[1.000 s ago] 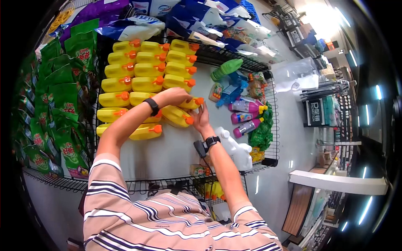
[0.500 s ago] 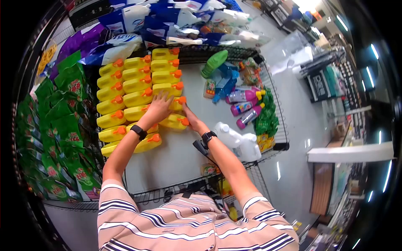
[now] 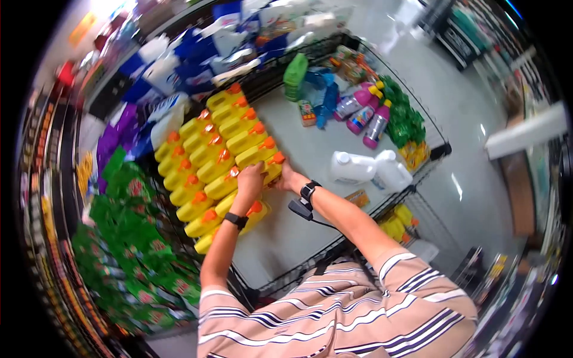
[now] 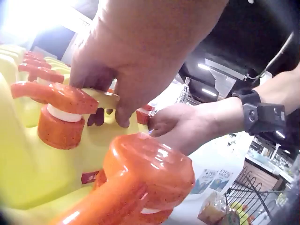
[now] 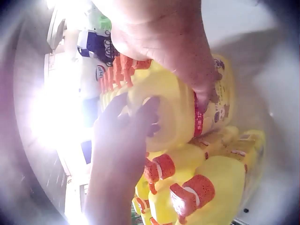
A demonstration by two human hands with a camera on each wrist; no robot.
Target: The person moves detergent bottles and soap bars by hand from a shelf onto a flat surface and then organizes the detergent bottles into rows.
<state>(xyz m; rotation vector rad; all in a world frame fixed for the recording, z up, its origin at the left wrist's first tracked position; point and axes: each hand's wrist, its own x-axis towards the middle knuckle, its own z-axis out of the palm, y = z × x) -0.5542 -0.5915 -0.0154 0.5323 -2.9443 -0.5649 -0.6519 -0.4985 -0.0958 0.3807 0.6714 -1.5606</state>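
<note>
Yellow bottles with orange caps stand packed in rows in the head view. My left hand (image 3: 250,180) grips the handle of a yellow bottle (image 3: 272,172) at the rows' right edge, its fingers curled through the handle (image 4: 104,99) in the left wrist view. Against the same bottle's cap end and side lies my right hand (image 3: 289,178). In the right wrist view my right hand's fingers (image 5: 208,96) bend over the bottle's labelled side (image 5: 224,89), while my left hand (image 5: 117,140) is at the handle. The right thumb is hidden there.
Green bags (image 3: 128,238) lie left of the rows, blue-and-white packs (image 3: 197,59) behind. On the right are purple bottles (image 3: 377,124), a green bottle (image 3: 295,77) and white jugs (image 3: 353,167). A black wire rim (image 3: 427,173) borders the surface.
The head view has turned, so the rows now slant. My left hand, spread over the bottles half a second ago, now grips a handle. My right hand's fingers have bent round the bottle.
</note>
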